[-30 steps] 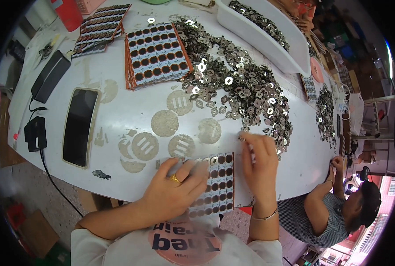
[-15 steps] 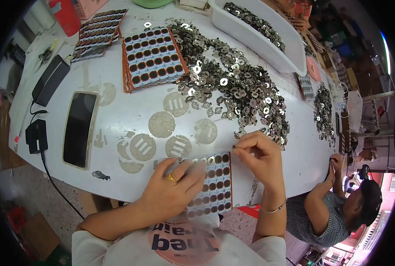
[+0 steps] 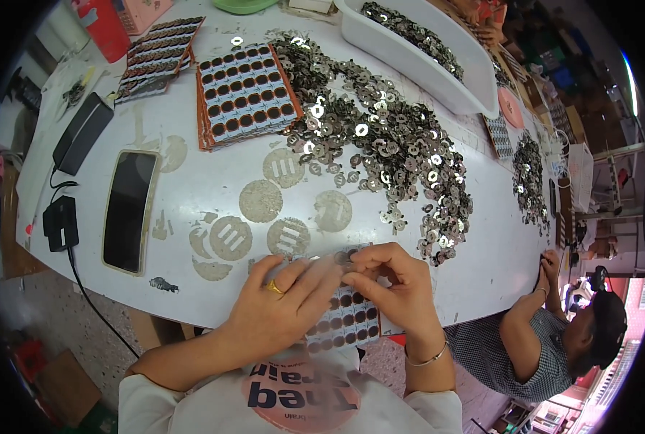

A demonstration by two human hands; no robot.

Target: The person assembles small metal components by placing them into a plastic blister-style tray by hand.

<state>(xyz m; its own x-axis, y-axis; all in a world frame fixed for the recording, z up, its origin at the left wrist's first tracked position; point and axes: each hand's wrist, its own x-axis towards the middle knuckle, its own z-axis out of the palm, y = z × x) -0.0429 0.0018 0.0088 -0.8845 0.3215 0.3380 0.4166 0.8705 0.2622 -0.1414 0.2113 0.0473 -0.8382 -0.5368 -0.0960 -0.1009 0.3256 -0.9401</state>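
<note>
A sheet with rows of dark round spots [image 3: 353,320] lies at the table's near edge, partly covered by my hands. My left hand [image 3: 286,298], with a gold ring, rests over its left part, fingers stretched out and fingertips blurred by motion. At the sheet's top row my right hand [image 3: 398,289] is closed in a pinch on a small metal disc [image 3: 346,257], close to the left fingertips. Beyond my hands spreads a loose pile of small metal discs [image 3: 409,155]. To its left sits a stack of similar spotted sheets [image 3: 246,94].
A white bin [image 3: 474,98] of metal discs stands at the back. On the left lie a phone [image 3: 129,210], a black case [image 3: 84,134] and a black adapter [image 3: 61,223] with a cable. More sheets [image 3: 160,58] lie back left. A co-worker [image 3: 536,333] sits at the right.
My right hand has moved left from beside the sheet to its top row, bringing the small disc close to my left fingertips. The left hand stays over the sheet.
</note>
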